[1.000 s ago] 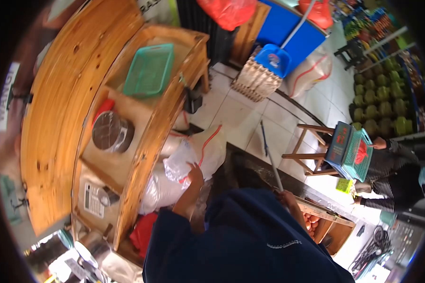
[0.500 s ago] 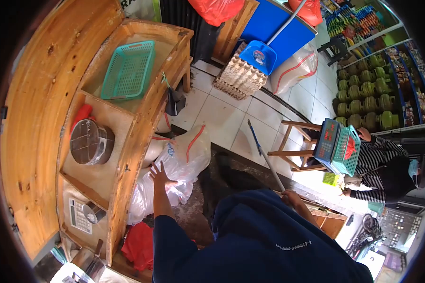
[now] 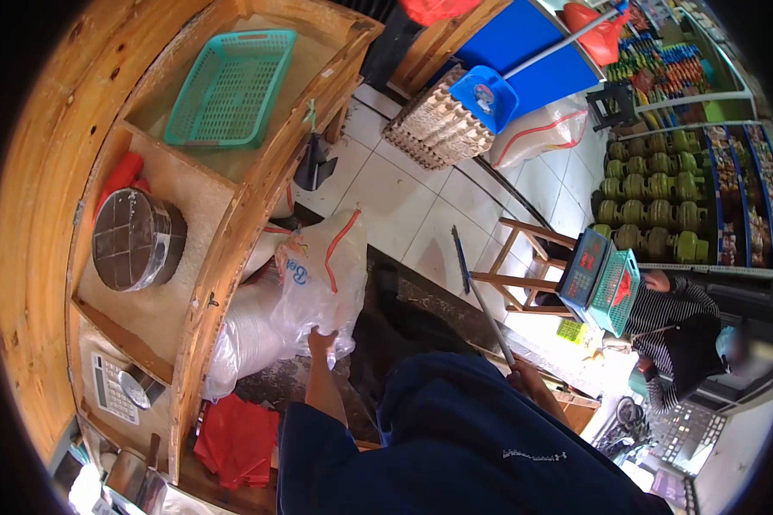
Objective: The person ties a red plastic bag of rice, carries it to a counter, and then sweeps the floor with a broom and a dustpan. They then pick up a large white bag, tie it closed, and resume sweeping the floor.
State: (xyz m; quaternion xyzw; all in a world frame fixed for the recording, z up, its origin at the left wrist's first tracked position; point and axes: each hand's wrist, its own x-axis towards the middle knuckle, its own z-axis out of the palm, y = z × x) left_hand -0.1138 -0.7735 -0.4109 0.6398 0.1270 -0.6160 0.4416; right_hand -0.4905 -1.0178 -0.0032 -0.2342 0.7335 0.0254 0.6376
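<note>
My left hand [image 3: 321,343] is at the lower edge of a clear plastic sack [image 3: 322,273] with a red stripe and blue lettering. Its fingers are curled against the plastic, partly out of sight. My right hand [image 3: 528,378] is wrapped round the pale pole of a broom [image 3: 462,262], whose thin blue head rests on the tiles ahead. Beside the striped sack, another full sack [image 3: 251,330] leans along the wooden bin.
On the left, a wooden rice bin [image 3: 210,249] holds a green basket [image 3: 176,129], a round dark tin [image 3: 137,240] and a calculator [image 3: 112,390]. Ahead are stacked egg trays [image 3: 429,129] and a blue dustpan [image 3: 485,99]. A person [image 3: 683,330] stands right, by a scale [image 3: 587,268] on a stool [image 3: 511,279].
My left hand has come down from above the sacks, its spread fingers now curled at the plastic. The striped sack looks more upright. My view has shifted; the person's lower arm has moved.
</note>
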